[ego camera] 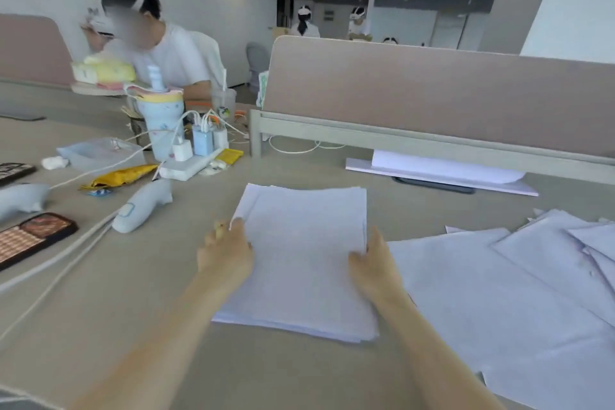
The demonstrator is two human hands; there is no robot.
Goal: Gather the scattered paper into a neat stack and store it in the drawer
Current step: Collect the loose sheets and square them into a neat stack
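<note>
A stack of white paper (301, 253) lies on the beige desk (139, 293) in front of me. My left hand (224, 251) grips the stack's left edge, thumb on top. On the right edge my right hand (374, 265) holds it the same way. Several loose white sheets (519, 280) lie scattered and overlapping to the right of the stack, reaching the right edge of the view. No drawer is in view.
Left of the stack lie white cables (63, 260), a soft grey toy (143, 205), a yellow wrapper (123, 175), a power strip with chargers (191, 163) and a blue cup (163, 123). A pink partition (432, 100) stands behind. A person sits at the far left.
</note>
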